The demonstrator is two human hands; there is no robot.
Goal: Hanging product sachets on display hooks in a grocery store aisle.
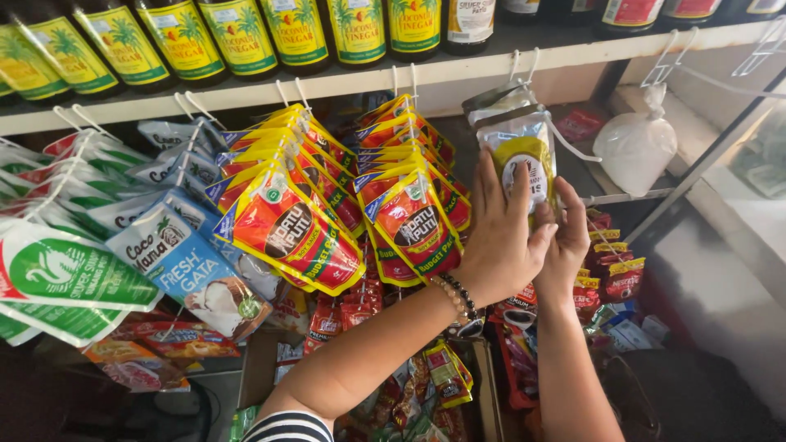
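- Reaching up from the near edge, the person's left hand [501, 239] lies flat-fingered over the front of a clear pouch with a yellow label [524, 160], fingers wrapped across its lower half; a beaded bracelet [458, 299] sits on that wrist.
- Just to the right, the right hand [565, 237] presses in against the left one and grips the same pouch from its right side, fingers curled round the edge.
- Near and low, under both forearms, small red and yellow sachets [446, 372] hang in crowded strips.
- Left of the hands, two rows of red-and-yellow pouches [291, 229] hang from wire hooks [286, 92], close beside the held pouch.
- Further left hang blue-and-white pouches [192, 262] and, at the far left edge, green-and-white pouches [65, 274].
- The held pouch hangs on a white hook [524, 61] under the shelf edge, another like it right behind.
- Right of it, a white plastic bag [634, 147] hangs from another hook, apart from the hands.
- Farthest back, on the white shelf [368, 80], stands a row of dark bottles with yellow-green labels [237, 37].
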